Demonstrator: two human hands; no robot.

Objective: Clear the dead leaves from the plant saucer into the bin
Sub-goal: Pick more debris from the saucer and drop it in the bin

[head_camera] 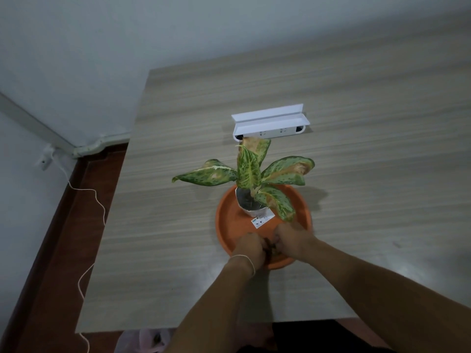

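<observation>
An orange plant saucer sits on the wooden table, with a small white-wrapped pot holding a speckled green plant in it. Both hands are down in the near part of the saucer, side by side. My left hand and my right hand are curled around a small dark clump of dead leaves between them. Most of the clump is hidden by the fingers. No bin is clearly visible.
A white power strip with a raised lid lies on the table behind the plant. A white cord trails on the brown floor at left. Something pink and pale shows below the table's near edge.
</observation>
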